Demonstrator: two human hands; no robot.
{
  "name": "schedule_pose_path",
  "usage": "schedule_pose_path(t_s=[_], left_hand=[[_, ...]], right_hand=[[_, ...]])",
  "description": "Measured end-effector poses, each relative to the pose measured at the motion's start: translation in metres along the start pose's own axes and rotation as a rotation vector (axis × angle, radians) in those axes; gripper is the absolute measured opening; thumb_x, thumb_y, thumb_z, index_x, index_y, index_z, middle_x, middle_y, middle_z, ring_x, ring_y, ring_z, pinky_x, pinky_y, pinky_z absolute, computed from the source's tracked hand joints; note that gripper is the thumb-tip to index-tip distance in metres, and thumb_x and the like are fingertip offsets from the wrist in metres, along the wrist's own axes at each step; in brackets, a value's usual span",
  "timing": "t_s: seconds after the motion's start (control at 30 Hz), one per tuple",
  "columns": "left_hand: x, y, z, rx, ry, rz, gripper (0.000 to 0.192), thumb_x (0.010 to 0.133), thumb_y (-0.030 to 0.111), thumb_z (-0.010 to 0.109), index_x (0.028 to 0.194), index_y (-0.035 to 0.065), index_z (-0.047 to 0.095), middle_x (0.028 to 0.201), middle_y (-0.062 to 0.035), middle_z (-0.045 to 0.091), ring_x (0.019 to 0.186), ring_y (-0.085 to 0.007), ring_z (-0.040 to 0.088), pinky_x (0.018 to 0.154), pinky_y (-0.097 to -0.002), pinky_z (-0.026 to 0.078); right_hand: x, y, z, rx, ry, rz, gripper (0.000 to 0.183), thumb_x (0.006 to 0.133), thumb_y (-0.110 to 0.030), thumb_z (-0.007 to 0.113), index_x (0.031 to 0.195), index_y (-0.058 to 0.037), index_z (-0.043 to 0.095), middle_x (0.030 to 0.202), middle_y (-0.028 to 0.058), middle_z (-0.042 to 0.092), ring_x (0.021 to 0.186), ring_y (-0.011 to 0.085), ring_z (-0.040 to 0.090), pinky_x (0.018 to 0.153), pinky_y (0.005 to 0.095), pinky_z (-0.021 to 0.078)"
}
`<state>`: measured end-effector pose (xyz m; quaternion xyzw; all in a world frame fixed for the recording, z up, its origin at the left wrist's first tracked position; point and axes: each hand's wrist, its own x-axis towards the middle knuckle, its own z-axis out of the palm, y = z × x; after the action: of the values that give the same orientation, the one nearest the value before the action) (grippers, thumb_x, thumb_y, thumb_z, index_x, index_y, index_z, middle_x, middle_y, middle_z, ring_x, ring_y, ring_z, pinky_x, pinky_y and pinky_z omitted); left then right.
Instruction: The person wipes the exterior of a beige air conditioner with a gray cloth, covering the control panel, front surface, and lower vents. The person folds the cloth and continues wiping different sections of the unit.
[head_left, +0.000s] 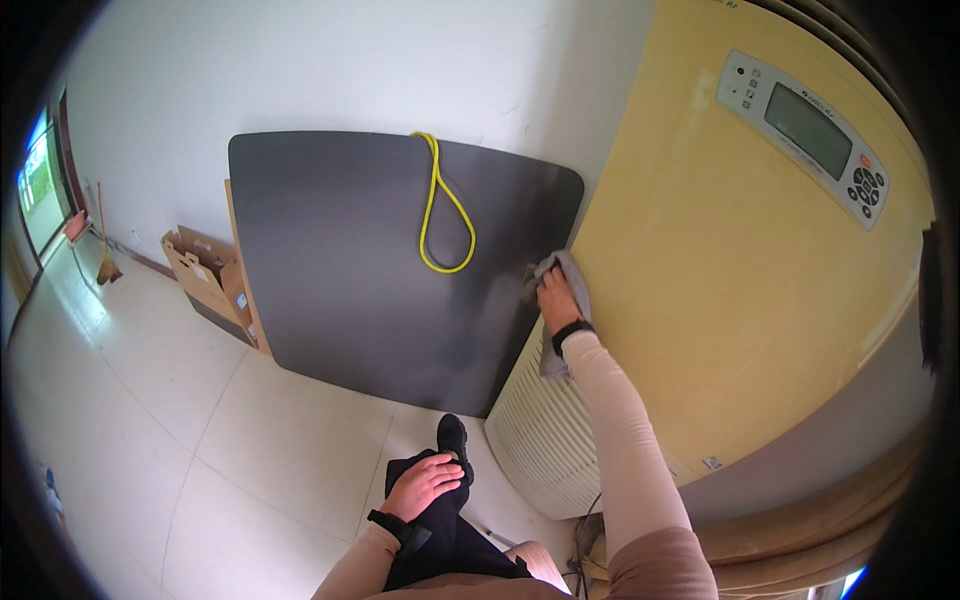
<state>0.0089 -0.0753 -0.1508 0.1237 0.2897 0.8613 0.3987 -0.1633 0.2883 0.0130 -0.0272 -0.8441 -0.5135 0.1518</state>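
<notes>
My right hand (557, 298) grips a grey cloth (577, 277) at the left edge of a tall cream-yellow floor-standing air conditioner (720, 285). The cloth drapes down over the top of the unit's slatted lower grille (540, 420). Part of it is hidden under my hand and forearm. My left hand (424, 486) lies palm down on my knee, in dark trousers, and holds nothing. High on the unit's front sits a control panel (810, 135) with a grey display and round buttons.
A dark grey board (345, 247) leans on the white wall, with a looped yellow cord (472, 232) over its top edge. Left of it stands an opened cardboard box (206, 274); a broom (107, 262) is farther off. Cables (579, 555) and a brown curtain (810, 517) are at lower right.
</notes>
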Motion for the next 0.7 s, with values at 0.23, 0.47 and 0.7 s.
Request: schedule_pose_path(t_s=[0.23, 0.47, 0.7], left_hand=[[0.007, -0.004, -0.001, -0.04, 0.019, -0.011, 0.041, 0.097, 0.021, 0.045, 0.129, -0.0042, 0.043, 0.12, -0.0201, 0.056, 0.119, -0.0333, 0.051, 0.105, -0.0476, 0.037], [0.01, -0.01, 0.004, 0.019, 0.004, 0.014, 0.042, 0.098, 0.024, 0.046, 0.129, -0.0033, 0.042, 0.12, -0.021, 0.056, 0.118, -0.0336, 0.052, 0.104, -0.0482, 0.038], [0.015, -0.017, 0.002, 0.045, -0.002, 0.002, 0.043, 0.097, 0.026, 0.047, 0.129, -0.0022, 0.044, 0.12, -0.0203, 0.056, 0.117, -0.0327, 0.052, 0.103, -0.0469, 0.039]], right_hand=[[-0.103, -0.015, -0.015, 0.332, 0.026, -0.049, 0.031, 0.081, -0.019, 0.051, 0.107, -0.0075, 0.063, 0.126, 0.0109, 0.052, 0.127, 0.0285, 0.036, 0.112, 0.0394, 0.0233], [-0.247, 0.042, -0.045, 0.488, 0.002, -0.129, 0.04, 0.083, -0.015, 0.047, 0.121, -0.0048, 0.054, 0.134, 0.0118, 0.045, 0.126, 0.0274, 0.038, 0.11, 0.0365, 0.028], [-0.346, 0.111, -0.061, 0.578, -0.234, 0.093, 0.041, 0.084, -0.014, 0.049, 0.123, -0.0191, 0.057, 0.118, 0.0064, 0.057, 0.111, 0.0244, 0.05, 0.101, 0.0401, 0.0374]])
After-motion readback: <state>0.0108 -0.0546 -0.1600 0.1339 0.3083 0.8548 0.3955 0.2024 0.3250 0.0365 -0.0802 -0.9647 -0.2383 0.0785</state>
